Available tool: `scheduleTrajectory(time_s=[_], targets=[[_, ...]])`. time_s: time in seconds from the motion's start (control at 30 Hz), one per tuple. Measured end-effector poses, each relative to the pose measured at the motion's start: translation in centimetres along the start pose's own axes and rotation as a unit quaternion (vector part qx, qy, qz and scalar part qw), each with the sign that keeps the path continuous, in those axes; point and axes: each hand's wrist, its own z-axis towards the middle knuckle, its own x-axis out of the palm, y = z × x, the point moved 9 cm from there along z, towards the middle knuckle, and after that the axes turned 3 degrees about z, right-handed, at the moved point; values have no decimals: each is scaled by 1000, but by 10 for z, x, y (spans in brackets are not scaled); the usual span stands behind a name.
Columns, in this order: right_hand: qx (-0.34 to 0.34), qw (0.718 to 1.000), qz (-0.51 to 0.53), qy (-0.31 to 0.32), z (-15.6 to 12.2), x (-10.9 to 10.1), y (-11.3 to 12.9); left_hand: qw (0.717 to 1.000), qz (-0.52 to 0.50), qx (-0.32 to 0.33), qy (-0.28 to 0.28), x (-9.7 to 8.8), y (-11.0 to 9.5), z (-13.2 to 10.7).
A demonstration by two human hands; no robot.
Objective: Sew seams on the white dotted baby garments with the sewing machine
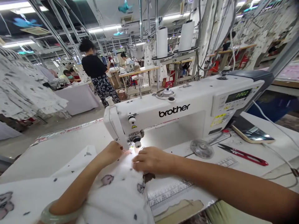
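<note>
White printed fabric (pixel 112 193) with grey and pinkish motifs lies across the machine bed and over the near edge. Its far end reaches under the lit needle area of a white Brother sewing machine (pixel 149 115). My left hand (pixel 113 152) is closed on the fabric just left of the needle, its fingertips partly hidden beside the machine head. To the right of the needle, my right hand (pixel 151 160) has its fingers bent together on the fabric. The needle and presser foot are hard to make out in the glare. A pale bangle (pixel 58 214) circles my left wrist.
Right of my hands are a clear round plastic case (pixel 202 148), red-handled thread snips (pixel 244 154) and a phone (pixel 253 129). A printed ruler (pixel 171 196) runs along the table's near edge. Thread cones (pixel 162 43) stand behind the machine. A person in black (pixel 94 67) stands beyond.
</note>
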Motion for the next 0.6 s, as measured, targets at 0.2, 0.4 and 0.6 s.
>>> scheduleTrajectory(time_s=[0.2,0.4,0.6], targets=[[29,997,65,42,0,3,-1,999,31,-4,9,12,7,-4],[-63,997,14,50,-3,-3,32,998,58,0,10,21,2,-29],[-62,997,25,41,-6,-6,28,993,121,2,-15,23,1,-33]])
